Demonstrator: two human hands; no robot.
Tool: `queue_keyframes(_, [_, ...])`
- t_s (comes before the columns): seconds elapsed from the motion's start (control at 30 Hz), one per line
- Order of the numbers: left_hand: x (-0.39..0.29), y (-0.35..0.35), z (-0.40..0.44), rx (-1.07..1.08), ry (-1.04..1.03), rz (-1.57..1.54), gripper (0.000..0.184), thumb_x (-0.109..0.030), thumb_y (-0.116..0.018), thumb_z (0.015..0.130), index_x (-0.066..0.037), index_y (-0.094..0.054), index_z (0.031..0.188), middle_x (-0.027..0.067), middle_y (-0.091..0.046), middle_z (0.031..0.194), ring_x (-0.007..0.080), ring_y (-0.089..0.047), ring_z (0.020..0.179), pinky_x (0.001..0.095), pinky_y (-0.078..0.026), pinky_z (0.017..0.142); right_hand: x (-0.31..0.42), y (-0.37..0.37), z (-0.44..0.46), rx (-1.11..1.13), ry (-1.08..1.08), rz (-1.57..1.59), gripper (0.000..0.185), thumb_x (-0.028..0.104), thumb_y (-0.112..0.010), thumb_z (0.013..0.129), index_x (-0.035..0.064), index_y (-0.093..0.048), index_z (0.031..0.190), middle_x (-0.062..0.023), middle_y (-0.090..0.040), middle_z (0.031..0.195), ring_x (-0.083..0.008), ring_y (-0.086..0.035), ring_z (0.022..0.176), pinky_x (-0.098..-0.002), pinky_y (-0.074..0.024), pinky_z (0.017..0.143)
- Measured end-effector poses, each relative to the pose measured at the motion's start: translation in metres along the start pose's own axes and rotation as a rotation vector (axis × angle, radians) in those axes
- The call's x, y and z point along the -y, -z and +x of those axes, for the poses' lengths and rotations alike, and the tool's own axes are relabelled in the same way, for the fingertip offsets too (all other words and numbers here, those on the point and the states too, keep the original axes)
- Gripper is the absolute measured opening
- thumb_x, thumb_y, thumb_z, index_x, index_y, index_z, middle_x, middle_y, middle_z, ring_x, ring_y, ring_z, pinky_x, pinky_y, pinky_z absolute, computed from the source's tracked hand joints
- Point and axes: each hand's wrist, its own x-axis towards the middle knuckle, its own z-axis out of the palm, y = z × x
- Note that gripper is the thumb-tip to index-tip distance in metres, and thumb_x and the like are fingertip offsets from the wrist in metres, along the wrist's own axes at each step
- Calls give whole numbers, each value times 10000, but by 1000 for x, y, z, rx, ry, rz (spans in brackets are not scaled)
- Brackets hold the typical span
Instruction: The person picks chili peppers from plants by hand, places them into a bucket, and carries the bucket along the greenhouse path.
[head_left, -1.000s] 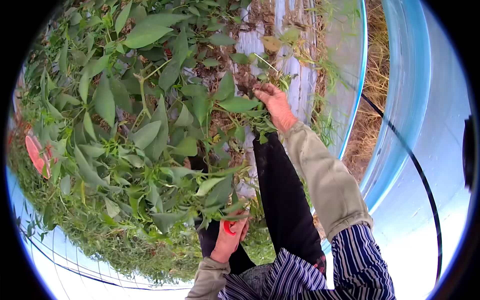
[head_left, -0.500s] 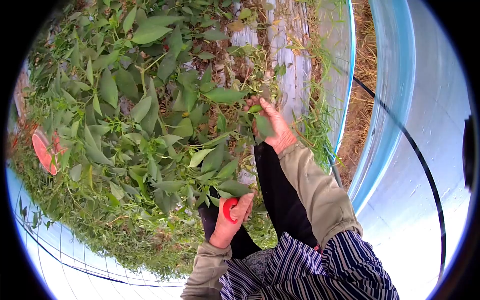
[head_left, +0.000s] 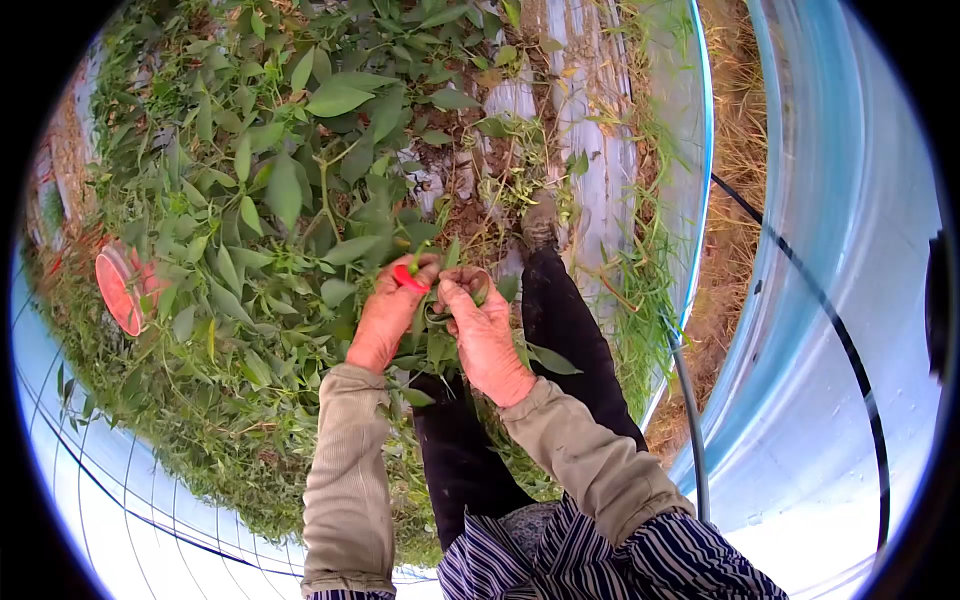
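My left hand point(head_left: 385, 315) is closed on red-handled scissors point(head_left: 410, 279); the red loop shows at the thumb, and the blades cannot be made out. Close beside it, my right hand point(head_left: 482, 335) pinches a leafy green stem point(head_left: 478, 290), its fingertips nearly touching the left hand's. Both hands are low among the leafy plants point(head_left: 285, 190), in front of my knees. A loose-hanging leaf point(head_left: 553, 361) shows below my right wrist. Part of the stem is hidden behind the fingers.
A red round basket point(head_left: 120, 292) stands among the foliage on the left. Pale plastic mulch point(head_left: 590, 150) covers the ground near my shoe point(head_left: 540, 220). On the right are clear plastic sheeting point(head_left: 830, 200), a black hose point(head_left: 830, 300) and a grey pole point(head_left: 688, 420).
My left hand has moved up and forward with the scissors. My right hand has come down and left, and the two hands now meet at the stem.
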Motion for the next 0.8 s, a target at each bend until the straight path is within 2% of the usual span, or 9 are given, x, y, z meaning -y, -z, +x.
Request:
queue_keyframes(0.17, [27, 24, 1, 53, -211, 396, 310, -177, -641, 831, -14, -567, 1084, 35, -577, 693, 115, -484, 632, 268, -420, 553, 14, -12, -11, -35, -96, 1, 111, 181, -552, 914, 70, -546, 910, 35, -551, 833, -45, -461, 722, -199, -381, 617])
queue_keyframes(0.27, [21, 45, -10, -100, -321, 883, 195, -236, -626, 819, -69, -572, 901, 166, -586, 632, 364, -587, 610, 402, -464, 563, 27, -8, -22, 96, -253, 28, 170, 278, -540, 923, 109, -536, 909, 43, -561, 830, -43, -456, 673, -211, -335, 567])
queue_keyframes(0.33, [32, 78, -17, -179, -297, 1044, 178, -246, -633, 820, -93, -565, 880, 144, -598, 639, 340, -606, 589, 406, -488, 555, 43, 3, -29, 202, -370, -2, 144, 286, -563, 918, 145, -563, 947, 31, -588, 862, -74, -514, 729, -248, -339, 566])
queue_keyframes(0.47, [38, 182, -53, -426, -197, 1149, 233, -160, -655, 781, -40, -634, 980, 141, -630, 677, 283, -638, 614, 345, -524, 576, 73, 31, -11, 257, -213, -249, 175, 266, -549, 923, 116, -593, 1001, -32, -614, 1106, -130, -528, 1059, -328, -431, 895])
queue_keyframes(0.5, [36, 211, -62, -497, -219, 1213, 325, -102, -633, 812, 4, -605, 1117, 87, -647, 690, 160, -597, 561, 277, -506, 572, 77, 44, -1, 301, -142, -331, 193, 262, -553, 920, 111, -599, 1031, -38, -606, 1144, -142, -520, 1101, -336, -414, 956])
queue_keyframes(0.57, [37, 264, -83, -718, -226, 1189, 346, -107, -621, 809, 18, -594, 1131, 79, -610, 650, 147, -525, 532, 277, -450, 547, 89, 64, 22, 373, -46, -663, 251, 203, -545, 910, 73, -596, 1119, -37, -589, 1159, -190, -515, 1111, -345, -399, 969])
queue_keyframes(0.63, [45, 303, -113, -775, -263, 833, 209, -193, -623, 843, 15, -601, 837, 31, -561, 626, 125, -485, 533, 286, -413, 501, 96, 91, 47, 310, 293, -1385, 245, 163, -566, 869, 76, -593, 1096, -93, -607, 1099, -197, -578, 980, -333, -481, 885])
queue_keyframes(0.67, [51, 323, -139, -794, 112, 619, 161, -191, -621, 840, -39, -575, 817, 9, -541, 644, 110, -460, 532, 278, -388, 484, 112, 99, 64, 168, 127, -1252, 243, 184, -591, 853, 80, -599, 1072, -98, -618, 1063, -205, -595, 924, -326, -491, 865])
queue_keyframes(0.8, [52, 267, -184, -837, -16, 663, 238, -122, -607, 842, -62, -563, 1068, 84, -617, 774, 98, -547, 671, 281, -445, 586, 138, 122, 94, 72, 263, -1130, 162, 98, -558, 858, 58, -596, 1010, -81, -638, 935, -186, -611, 825, -299, -507, 728])
